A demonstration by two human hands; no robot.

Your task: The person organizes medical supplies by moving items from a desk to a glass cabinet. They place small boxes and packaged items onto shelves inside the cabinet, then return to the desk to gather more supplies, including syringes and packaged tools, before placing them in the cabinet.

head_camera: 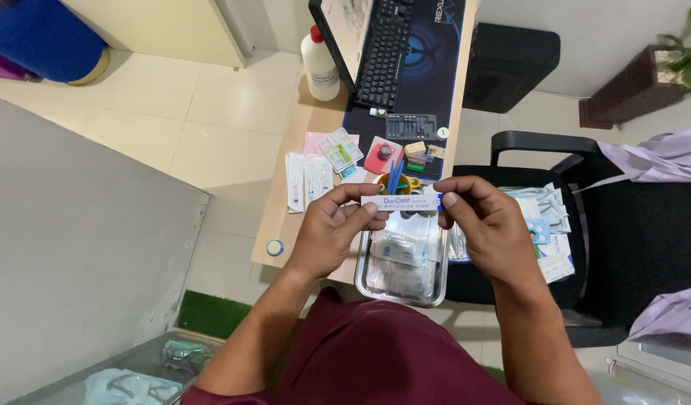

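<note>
At the centre of the frame our left hand [332, 229] and right hand [489, 225] pinch the ends of a slim white box [402, 202] — held level above the steel tray [364, 277]. It looks light, thin, easily crushed — best gripped by its ends.

You are holding a long narrow white paper packet [401, 202] between your left hand [332, 229] and right hand [489, 225], just above a rectangular steel tray [362, 279] sitting at the near edge of the wooden tabletop [285, 202]. Behind the tray, a black keyboard [385, 52] is lying, with a white plastic bottle [320, 66] to its left. A black chair [630, 225] is standing to the right.
</note>
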